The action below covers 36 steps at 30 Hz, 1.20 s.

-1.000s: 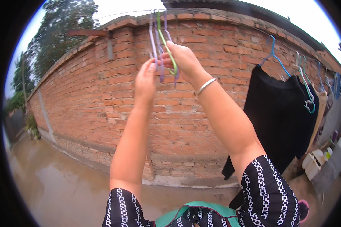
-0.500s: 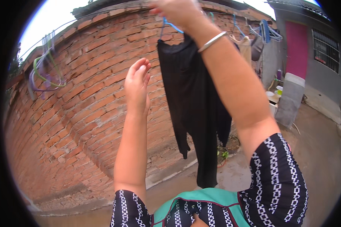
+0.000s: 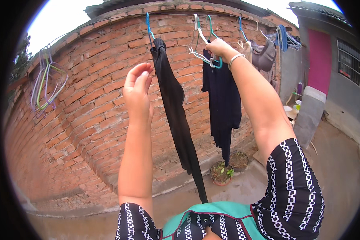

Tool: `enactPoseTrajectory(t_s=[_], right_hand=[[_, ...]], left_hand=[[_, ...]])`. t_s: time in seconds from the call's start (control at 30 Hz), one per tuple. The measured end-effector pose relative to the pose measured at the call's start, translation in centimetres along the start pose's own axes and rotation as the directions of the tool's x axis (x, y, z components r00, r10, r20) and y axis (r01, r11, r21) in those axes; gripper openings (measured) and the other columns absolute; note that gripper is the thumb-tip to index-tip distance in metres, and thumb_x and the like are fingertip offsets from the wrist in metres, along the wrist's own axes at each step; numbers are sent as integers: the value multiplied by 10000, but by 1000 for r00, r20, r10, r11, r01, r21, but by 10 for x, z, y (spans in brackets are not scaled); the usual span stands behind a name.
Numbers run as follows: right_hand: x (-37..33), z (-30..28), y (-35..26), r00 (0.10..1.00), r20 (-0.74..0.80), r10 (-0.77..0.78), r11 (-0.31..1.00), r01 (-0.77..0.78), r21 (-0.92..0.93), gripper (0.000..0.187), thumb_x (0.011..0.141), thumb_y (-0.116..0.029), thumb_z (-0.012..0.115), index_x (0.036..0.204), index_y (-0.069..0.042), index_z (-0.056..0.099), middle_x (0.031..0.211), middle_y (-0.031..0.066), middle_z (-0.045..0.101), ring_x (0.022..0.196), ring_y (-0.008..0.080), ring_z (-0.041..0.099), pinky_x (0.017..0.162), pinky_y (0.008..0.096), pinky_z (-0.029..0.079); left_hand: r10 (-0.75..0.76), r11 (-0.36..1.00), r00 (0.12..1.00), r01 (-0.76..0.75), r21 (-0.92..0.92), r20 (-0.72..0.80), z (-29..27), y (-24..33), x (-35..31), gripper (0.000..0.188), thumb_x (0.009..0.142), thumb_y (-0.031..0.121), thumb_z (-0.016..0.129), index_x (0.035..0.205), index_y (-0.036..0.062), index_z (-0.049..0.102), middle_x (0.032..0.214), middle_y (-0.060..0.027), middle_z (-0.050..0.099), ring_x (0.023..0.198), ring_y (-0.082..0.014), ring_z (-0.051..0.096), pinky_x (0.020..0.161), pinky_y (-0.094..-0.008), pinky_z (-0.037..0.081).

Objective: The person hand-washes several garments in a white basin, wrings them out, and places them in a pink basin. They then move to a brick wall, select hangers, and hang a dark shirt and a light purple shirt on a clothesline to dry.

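A long black garment point(image 3: 173, 96) hangs edge-on from a blue hanger point(image 3: 149, 26) on the wire. My left hand point(image 3: 138, 88) is raised just left of it, apart from it, fingers loosely bent and nothing held. Farther right, my right hand point(image 3: 221, 49), with a bangle on the wrist, is closed on a white hanger point(image 3: 201, 35) in a small bunch hooked over the wire. Teal and white hanger parts dangle below those fingers. Behind the bunch hangs a dark navy garment point(image 3: 224, 100), its top partly hidden by the hand and hangers.
The wire point(image 3: 176, 15) runs along a brick wall point(image 3: 96, 108). Several spare hangers point(image 3: 48, 84) hang at the far left. A grey bra point(image 3: 264, 58) and more hangers point(image 3: 288, 38) are to the right. Potted plants point(image 3: 221, 174) stand on the ground below.
My right hand has come down from the wire and closed on the white hanger. The black garment has turned edge-on and sits farther left. My left hand has shifted slightly left.
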State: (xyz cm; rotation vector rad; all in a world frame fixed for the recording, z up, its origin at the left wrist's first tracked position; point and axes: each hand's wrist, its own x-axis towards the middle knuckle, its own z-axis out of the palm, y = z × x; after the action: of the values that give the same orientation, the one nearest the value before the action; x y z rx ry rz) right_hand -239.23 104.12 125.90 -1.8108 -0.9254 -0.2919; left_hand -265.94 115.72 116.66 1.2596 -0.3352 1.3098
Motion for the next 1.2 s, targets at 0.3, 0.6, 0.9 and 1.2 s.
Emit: enactPoseTrajectory(t_s=[0.3,0.6,0.9,1.2], right_hand=[[3,-2,-30,967,-120,-225,958,242,155,169,753,-120,525,708,35,576,583,67,509,532,161,486,490,343,388],[-141,-46,-106,951,-108,-290,943,303,139,239,836,-125,520,1026,0,594,611,-71,417,479,19,342,425,175,250],[-238,-49,-257,897,-4,-443,889,438,-132,348,847,-158,493,1122,47,551,602,-54,405,456,17,333,409,177,230],[-199,65,-311,889,218,-402,915,380,136,332,849,-142,500,1125,32,561,619,-63,385,500,14,322,435,171,233]], left_hand=[[-4,999,999,6,38,-53,-30,13,1,227,888,83,468,1097,38,543,1085,-74,592,1038,-173,551,916,-300,409],[-134,983,987,143,-113,87,-51,-3,6,191,869,71,497,1049,50,557,1037,-59,605,1005,-152,561,885,-297,416],[-177,927,969,223,-303,172,-86,35,2,170,868,60,506,1026,53,569,1024,-51,607,984,-143,567,852,-277,419],[-167,942,985,170,-288,35,-181,74,10,201,861,53,506,1058,39,546,1034,-63,599,977,-145,566,846,-270,429]])
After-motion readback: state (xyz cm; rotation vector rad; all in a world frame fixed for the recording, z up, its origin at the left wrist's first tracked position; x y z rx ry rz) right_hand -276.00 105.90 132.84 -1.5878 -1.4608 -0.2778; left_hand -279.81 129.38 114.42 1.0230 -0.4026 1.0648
